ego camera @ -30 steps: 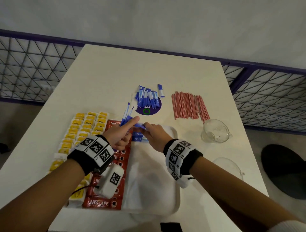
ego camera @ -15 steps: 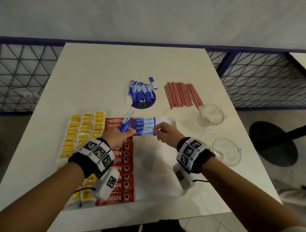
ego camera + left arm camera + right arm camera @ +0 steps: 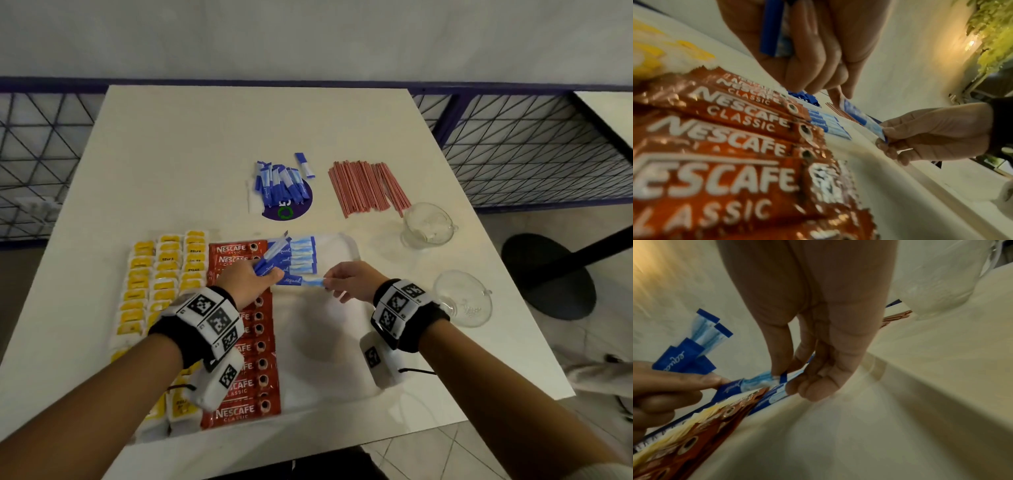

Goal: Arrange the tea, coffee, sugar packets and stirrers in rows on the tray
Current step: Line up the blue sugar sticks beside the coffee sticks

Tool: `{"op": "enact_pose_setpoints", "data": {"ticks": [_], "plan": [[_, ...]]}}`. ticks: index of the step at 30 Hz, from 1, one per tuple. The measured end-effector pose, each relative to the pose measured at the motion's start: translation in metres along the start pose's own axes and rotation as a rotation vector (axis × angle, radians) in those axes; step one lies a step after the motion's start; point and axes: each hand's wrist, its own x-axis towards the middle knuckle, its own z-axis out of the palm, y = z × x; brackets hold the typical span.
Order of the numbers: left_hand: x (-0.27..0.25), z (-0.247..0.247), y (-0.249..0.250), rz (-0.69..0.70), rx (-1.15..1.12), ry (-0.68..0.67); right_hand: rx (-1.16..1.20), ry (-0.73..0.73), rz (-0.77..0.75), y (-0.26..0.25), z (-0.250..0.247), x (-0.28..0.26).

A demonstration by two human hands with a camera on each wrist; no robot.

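Blue-and-white paper sugar stick [image 3: 303,282] is pinched at its right end by the right hand [image 3: 349,279], thumb and fingertips [image 3: 780,368] curled onto it, so it's low over the white plastic tray [image 3: 346,246]. Its other end sits under the left hand's [image 3: 248,279] extended fingertip [image 3: 835,95]. That left hand also grips a small bunch of spare blue sugar sticks [image 3: 270,258]. Just beyond both hands, a row of laid sugar sticks [image 3: 303,255] sits beside the red Nescafe coffee sachets [image 3: 236,253].
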Motion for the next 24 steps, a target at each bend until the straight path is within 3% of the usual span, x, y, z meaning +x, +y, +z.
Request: {"op": "enact_pose_setpoints", "data": {"ticks": [5, 16, 24], "plan": [[0.014, -0.006, -0.002, 0.051, 0.125, 0.064, -0.126, 0.007, 0.071, -0.004, -0.002, 0.012], [0.037, 0.007, 0.009, 0.100, 0.542, -0.123, -0.094, 0.011, 0.249, -0.020, 0.002, 0.032], [0.046, 0.009, 0.009, 0.117, 0.638, -0.156, -0.109, 0.035, 0.274, -0.016, 0.005, 0.044]]}}
